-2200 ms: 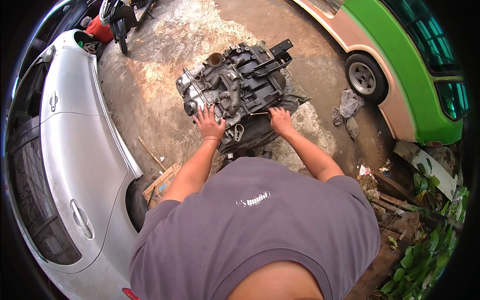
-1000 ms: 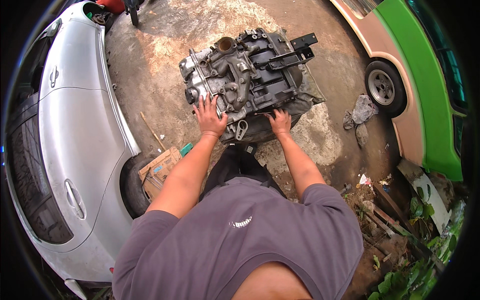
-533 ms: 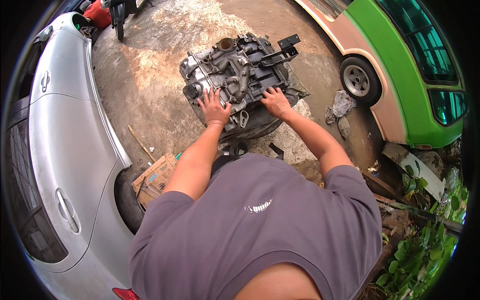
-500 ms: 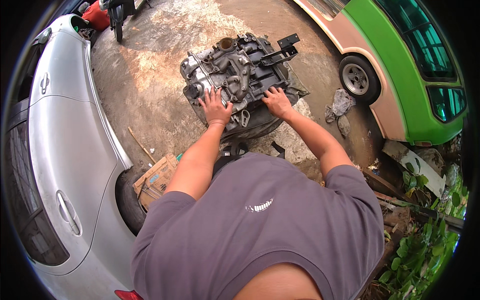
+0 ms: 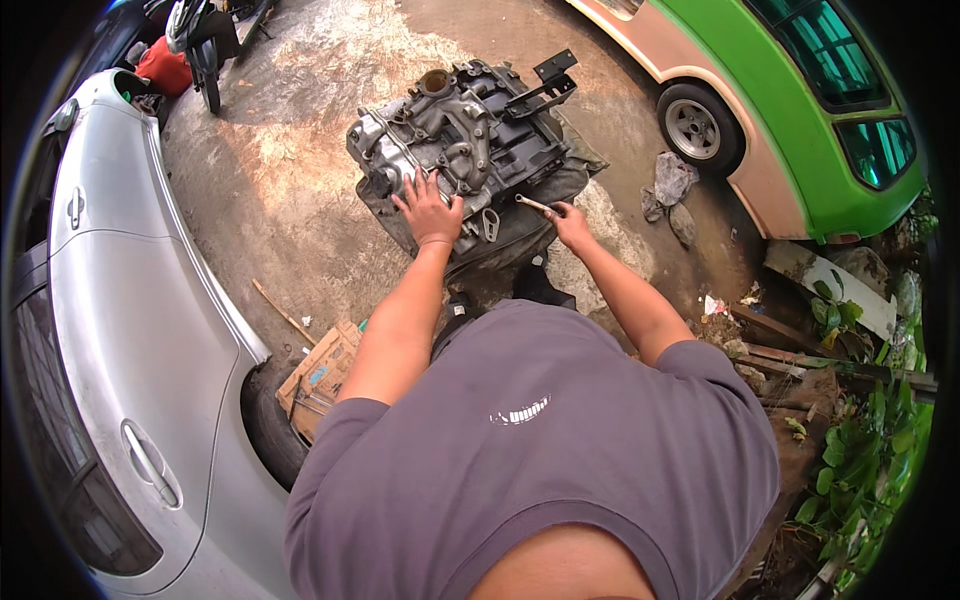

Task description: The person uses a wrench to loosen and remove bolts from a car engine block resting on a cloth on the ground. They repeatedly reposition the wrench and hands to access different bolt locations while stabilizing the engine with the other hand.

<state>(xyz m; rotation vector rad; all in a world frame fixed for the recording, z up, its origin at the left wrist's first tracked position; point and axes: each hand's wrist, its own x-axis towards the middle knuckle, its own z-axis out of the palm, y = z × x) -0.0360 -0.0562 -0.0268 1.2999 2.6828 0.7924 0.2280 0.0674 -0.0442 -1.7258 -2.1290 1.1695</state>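
Observation:
A greasy metal engine (image 5: 475, 150) lies ahead of me on a dark, crumpled support. My left hand (image 5: 430, 212) rests on its near left side, fingers spread over the silver cover, holding nothing. In my right hand (image 5: 572, 228) is a silver wrench (image 5: 533, 204), gripped at one end. Its ring end points left toward the engine's near edge; whether it touches cannot be made out. Between the two hands, a small metal bracket with an oblong hole (image 5: 490, 225) sits at the engine's near edge. A black bracket (image 5: 547, 82) sticks up from the far right of the engine.
A silver car (image 5: 150, 300) stands close on my left, a green and tan van (image 5: 760, 130) at the right. Cardboard (image 5: 325, 370) with tools lies by the car's wheel. Beside the van is a crumpled plastic bag (image 5: 675, 178). A person in red (image 5: 163, 68) is at the far left.
My right hand has come off the engine, moving nearer to me, and the wrench now shows in it. My left hand stays on the engine. The whole view has shifted slightly.

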